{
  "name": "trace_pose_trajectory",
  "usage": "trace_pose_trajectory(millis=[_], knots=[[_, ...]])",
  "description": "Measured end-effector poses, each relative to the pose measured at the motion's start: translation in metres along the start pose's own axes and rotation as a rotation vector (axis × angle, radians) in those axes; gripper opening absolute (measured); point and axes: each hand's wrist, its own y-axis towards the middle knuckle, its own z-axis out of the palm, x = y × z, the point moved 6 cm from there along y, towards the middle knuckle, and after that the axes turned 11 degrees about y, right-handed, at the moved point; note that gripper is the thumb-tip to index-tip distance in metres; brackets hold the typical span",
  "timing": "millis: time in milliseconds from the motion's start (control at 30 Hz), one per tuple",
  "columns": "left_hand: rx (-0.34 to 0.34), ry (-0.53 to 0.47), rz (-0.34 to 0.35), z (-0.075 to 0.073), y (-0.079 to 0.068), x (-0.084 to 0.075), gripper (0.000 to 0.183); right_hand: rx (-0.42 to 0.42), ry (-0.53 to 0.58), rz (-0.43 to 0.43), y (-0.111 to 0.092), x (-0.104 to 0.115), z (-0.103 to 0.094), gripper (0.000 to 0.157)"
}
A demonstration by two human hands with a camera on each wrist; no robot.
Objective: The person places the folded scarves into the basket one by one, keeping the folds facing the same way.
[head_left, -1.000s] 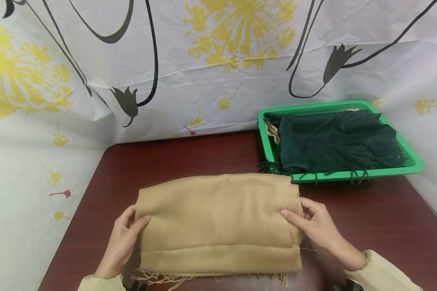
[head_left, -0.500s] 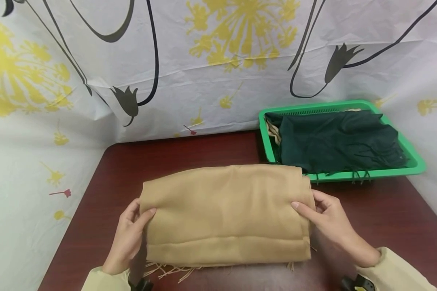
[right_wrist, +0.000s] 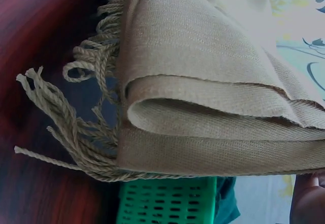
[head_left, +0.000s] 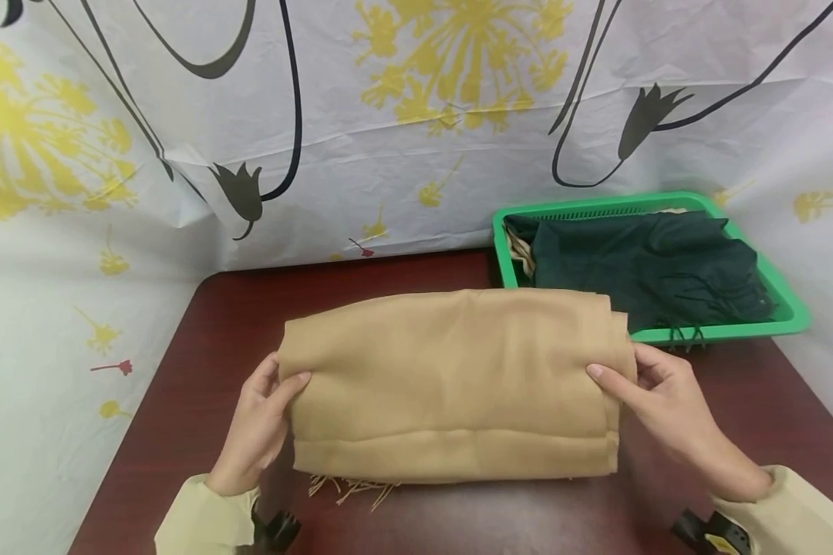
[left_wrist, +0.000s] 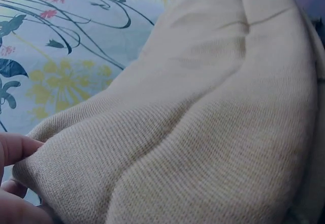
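A folded tan scarf (head_left: 451,378) with fringed ends is held up over the table by both hands, one at each short side. My left hand (head_left: 260,424) pinches its left edge, thumb on the near face and fingers behind. At the right edge my right hand (head_left: 673,416) grips it the same way. In the right wrist view the scarf (right_wrist: 203,82) shows stacked folded layers, with twisted fringe (right_wrist: 96,137) hanging off one side. The left wrist view shows the scarf's (left_wrist: 167,122) woven face with a crease running along it.
A green plastic basket (head_left: 750,331) stands at the back right, with dark green fringed cloth (head_left: 639,262) in it and some tan cloth at its left. The scarf overlaps the basket's near left corner in the head view. Patterned white sheeting (head_left: 389,169) surrounds the dark red table (head_left: 250,308).
Both hands have moved the scarf up and to the right in the head view, toward the basket. Its fringe shows less below the lower edge. The basket has stayed in place.
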Motion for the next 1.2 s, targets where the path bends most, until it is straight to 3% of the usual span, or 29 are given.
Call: trace_pose_trajectory(millis=[233, 367, 633, 1200], knots=[[0.058, -0.062, -0.033, 0.01, 0.007, -0.002, 0.023, -0.01, 0.038, -0.005, 0.004, 0.005, -0.009, 0.027], [0.074, -0.051, -0.016, 0.016, 0.01, -0.004, 0.023, -0.043, -0.027, -0.014, 0.006, 0.006, -0.017, 0.028], [0.064, -0.075, 0.02, 0.03, 0.023, -0.007, 0.021, -0.099, -0.126, -0.012, 0.009, 0.006, -0.031, 0.026], [0.05, -0.118, 0.013, 0.06, 0.044, -0.01, 0.02, -0.213, -0.178, 0.066, 0.015, 0.007, -0.06, 0.019]])
